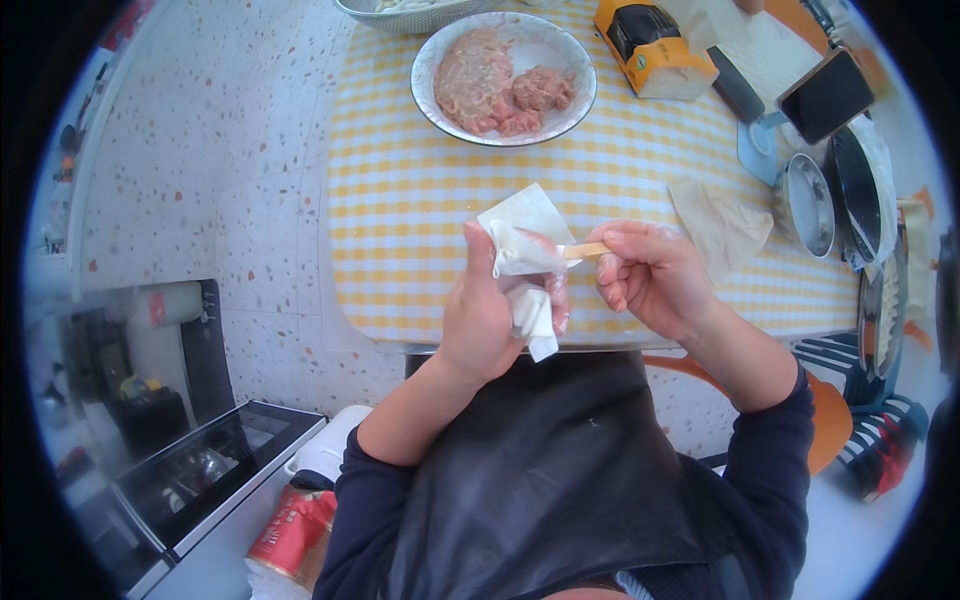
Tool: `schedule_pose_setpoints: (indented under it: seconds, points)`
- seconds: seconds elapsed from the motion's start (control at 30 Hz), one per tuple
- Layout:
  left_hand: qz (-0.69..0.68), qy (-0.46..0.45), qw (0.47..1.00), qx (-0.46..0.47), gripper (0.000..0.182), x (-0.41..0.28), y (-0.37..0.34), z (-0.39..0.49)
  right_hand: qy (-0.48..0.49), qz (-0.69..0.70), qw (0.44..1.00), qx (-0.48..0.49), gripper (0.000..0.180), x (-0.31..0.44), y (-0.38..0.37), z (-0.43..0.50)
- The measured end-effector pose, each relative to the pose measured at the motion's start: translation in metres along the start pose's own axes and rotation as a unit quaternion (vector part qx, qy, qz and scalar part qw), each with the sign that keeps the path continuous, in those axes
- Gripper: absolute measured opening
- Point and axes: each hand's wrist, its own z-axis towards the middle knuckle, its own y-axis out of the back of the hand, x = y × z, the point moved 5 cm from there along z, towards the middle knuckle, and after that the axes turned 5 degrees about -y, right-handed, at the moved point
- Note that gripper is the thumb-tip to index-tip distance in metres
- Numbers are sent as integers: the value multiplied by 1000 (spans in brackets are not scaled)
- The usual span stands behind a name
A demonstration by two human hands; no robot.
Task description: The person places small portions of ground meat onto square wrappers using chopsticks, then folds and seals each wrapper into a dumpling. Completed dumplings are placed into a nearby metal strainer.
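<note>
My left hand (484, 315) holds a thin square dough wrapper (529, 214), partly folded over, with some pinkish filling showing through. More wrappers (534, 319) hang folded from the fingers of that hand. In my right hand (649, 270) is a flat wooden stick (586, 250), pinched between thumb and fingers, its far end touching the folded dough. Beyond both hands, an enamel bowl (551, 56) holds raw minced meat (476, 79), with a smaller lump at its right side.
A perforated metal basket (420, 19) stands at the table's far edge. An orange package (664, 56), a phone on a stand (826, 96), a crumpled beige cloth or sheet (720, 225), a metal bowl (806, 206) and a dark pan (859, 187) occupy the right side.
</note>
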Motion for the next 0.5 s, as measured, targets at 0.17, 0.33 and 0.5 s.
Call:
schedule_pose_setpoints:
  seconds: [0.17, 0.33, 0.5]
  points:
    - [76, -96, 992, -33, 40, -24, 20, 3, 103, -158, 982, -25, 21, 38, -2, 1]
    - [1, -151, 984, -94, 25, -74, 52, 29, 382, -548, 729, -152, 14, 113, -16, 3]
    - [-92, -33, 993, -59, 25, -65, 67, 54, 356, -728, 581, -76, 18, 124, -37, 41]
